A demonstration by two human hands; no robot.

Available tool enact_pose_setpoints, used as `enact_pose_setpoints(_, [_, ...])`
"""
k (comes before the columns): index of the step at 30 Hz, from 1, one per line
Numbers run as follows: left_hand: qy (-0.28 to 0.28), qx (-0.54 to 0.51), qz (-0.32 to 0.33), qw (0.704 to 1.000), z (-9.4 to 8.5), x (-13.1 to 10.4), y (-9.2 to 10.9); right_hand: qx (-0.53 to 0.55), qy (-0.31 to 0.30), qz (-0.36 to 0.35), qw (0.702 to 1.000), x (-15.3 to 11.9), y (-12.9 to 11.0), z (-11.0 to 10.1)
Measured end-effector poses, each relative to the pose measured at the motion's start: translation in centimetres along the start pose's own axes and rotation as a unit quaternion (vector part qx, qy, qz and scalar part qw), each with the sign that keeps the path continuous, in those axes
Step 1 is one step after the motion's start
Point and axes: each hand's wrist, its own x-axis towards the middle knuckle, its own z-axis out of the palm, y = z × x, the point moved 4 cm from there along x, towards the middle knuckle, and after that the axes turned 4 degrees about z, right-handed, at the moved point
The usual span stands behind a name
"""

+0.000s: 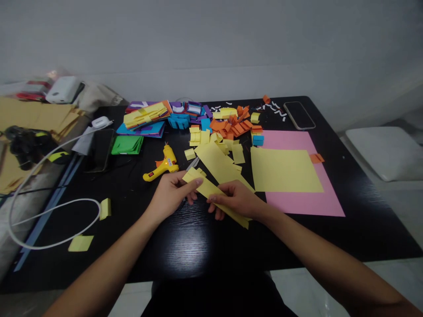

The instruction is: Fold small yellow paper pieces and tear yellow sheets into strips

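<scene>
Several yellow paper strips point(211, 189) lie slantwise between my two hands, above the black table. My left hand point(172, 193) pinches their upper left end between thumb and fingers. Farther down the same strips, my right hand point(236, 200) is closed around them. The blades of a pair of scissors point(193, 164) show just beyond my left hand; the rest is hidden. A larger yellow paper piece point(218, 160) rests behind the strips, partly covered by my right hand. Left of it lies a yellow glue gun point(163, 164).
Folded orange point(231, 127) and yellow paper pieces are heaped at the back. A yellow sheet point(286, 169) overlaps a pink sheet point(307, 204) on the right. Phones lie at the far right point(299, 115) and left point(99, 149). A white cable point(54, 244) loops over the left edge.
</scene>
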Motion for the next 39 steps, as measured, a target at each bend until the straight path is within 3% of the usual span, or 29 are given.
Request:
enact_pose_setpoints(4, [0.019,-0.053,-0.01,0.998,0.9,-0.4,-0.4,0.008,0.015,-0.005,1.0,0.1,0.1,-0.1])
enact_pose_setpoints(8, [0.022,-0.04,-0.025,0.999,1.2,-0.5,-0.6,0.013,0.008,0.004,1.0,0.1,0.2,-0.1])
enact_pose_setpoints(17, [0.112,-0.016,0.012,0.993,-1.6,0.3,0.3,-0.009,0.027,0.001,1.0,0.3,0.3,-0.9])
enact_pose_setpoints(24, [0.004,-0.032,-0.028,0.999,0.2,0.1,-0.7,-0.084,0.052,-0.016,0.995,0.2,-0.1,-1.3])
enact_pose_setpoints(39, [0.001,-0.034,-0.028,0.999,-0.1,0.1,-0.1,-0.109,0.052,-0.044,0.992,-0.3,-1.0,-1.3])
